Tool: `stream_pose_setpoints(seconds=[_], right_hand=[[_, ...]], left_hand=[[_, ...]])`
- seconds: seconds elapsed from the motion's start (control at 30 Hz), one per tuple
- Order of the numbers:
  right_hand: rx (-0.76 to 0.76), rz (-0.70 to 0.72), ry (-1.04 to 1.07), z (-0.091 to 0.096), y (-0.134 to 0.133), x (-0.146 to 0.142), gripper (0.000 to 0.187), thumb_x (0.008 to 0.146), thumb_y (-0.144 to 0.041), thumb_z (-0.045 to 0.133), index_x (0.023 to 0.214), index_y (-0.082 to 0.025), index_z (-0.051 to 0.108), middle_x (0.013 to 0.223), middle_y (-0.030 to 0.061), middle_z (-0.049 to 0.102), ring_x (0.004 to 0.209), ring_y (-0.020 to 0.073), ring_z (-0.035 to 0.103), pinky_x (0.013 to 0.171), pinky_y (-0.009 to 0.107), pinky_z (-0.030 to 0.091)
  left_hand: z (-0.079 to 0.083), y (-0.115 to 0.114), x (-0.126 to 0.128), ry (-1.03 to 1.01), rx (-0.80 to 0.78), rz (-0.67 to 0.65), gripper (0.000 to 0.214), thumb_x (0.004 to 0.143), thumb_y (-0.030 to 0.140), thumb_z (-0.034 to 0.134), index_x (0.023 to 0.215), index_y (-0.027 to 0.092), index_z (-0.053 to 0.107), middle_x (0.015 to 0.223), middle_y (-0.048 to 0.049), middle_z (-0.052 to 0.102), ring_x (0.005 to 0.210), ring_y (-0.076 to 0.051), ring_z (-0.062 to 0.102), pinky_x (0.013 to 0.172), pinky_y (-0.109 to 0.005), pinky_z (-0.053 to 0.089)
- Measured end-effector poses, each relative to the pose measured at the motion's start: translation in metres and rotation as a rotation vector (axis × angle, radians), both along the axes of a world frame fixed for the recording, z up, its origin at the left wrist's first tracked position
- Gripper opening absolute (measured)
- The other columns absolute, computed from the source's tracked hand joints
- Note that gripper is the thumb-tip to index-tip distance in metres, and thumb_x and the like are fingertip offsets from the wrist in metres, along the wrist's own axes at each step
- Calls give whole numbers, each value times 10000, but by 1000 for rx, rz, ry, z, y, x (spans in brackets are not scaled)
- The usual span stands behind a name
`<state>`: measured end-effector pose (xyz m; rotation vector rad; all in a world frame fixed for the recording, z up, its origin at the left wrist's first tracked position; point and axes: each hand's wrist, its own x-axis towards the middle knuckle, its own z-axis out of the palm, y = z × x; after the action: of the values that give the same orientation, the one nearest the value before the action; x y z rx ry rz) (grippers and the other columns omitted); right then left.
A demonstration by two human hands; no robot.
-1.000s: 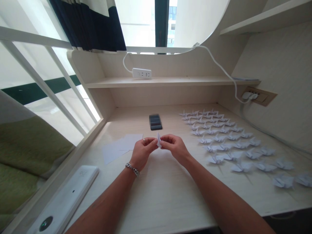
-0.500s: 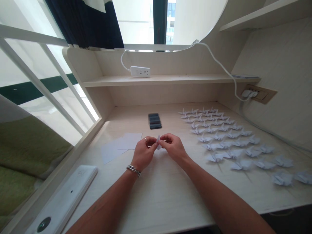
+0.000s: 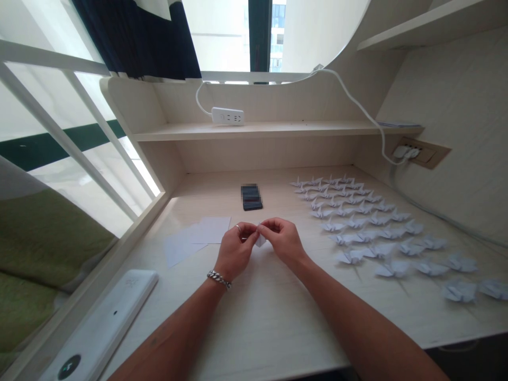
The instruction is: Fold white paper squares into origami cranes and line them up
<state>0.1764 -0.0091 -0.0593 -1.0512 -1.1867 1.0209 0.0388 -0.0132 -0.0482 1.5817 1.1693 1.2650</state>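
Between my two hands is a small folded piece of white paper [image 3: 260, 241], mostly covered by my fingers. My left hand [image 3: 237, 244], with a ring and a chain bracelet, pinches its left side. From the right, my right hand [image 3: 282, 238] pinches the paper too, thumb and fingertips almost meeting the left ones. Flat white paper sheets [image 3: 198, 237] lie overlapping just left of my left hand. Rows of folded white paper cranes [image 3: 359, 219] stand on the desk to the right. Beyond my hands lies a dark, phone-like object [image 3: 252, 197], partly blurred out.
A long white device [image 3: 103, 323] with a round dark display lies along the desk's left edge. On the shelf [image 3: 278, 128] at the back sits a white power strip [image 3: 227, 116]. Its white cable [image 3: 359, 103] runs to a wall socket [image 3: 424, 152] at right.
My fingertips have drawn closer together at the top of the folded paper. Its pointed tip, upright before, is now covered, and a wider lower part shows beneath my fingers.
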Motion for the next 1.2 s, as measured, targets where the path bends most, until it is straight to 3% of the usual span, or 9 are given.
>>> stream_pose_setpoints(seconds=[0.43, 1.2], right_hand=[[0, 47, -41, -4, 1, -2, 202, 728, -336, 691, 735, -135, 681, 681, 48, 668, 632, 162, 589, 609, 275, 466], [22, -25, 73, -1, -1, -6, 202, 679, -304, 742, 782, -151, 660, 745, 42, 693, 697, 178, 645, 668, 291, 506]], left_hand=[[-2, -2, 2, 4, -6, 65, 206, 757, 314, 692, 853, 133, 671, 815, -76, 709, 733, -187, 661, 692, -307, 528], [-5, -2, 2, -86, 25, 56, 254, 738, 310, 726, 924, 151, 658, 830, -62, 704, 760, -178, 674, 724, -308, 544]])
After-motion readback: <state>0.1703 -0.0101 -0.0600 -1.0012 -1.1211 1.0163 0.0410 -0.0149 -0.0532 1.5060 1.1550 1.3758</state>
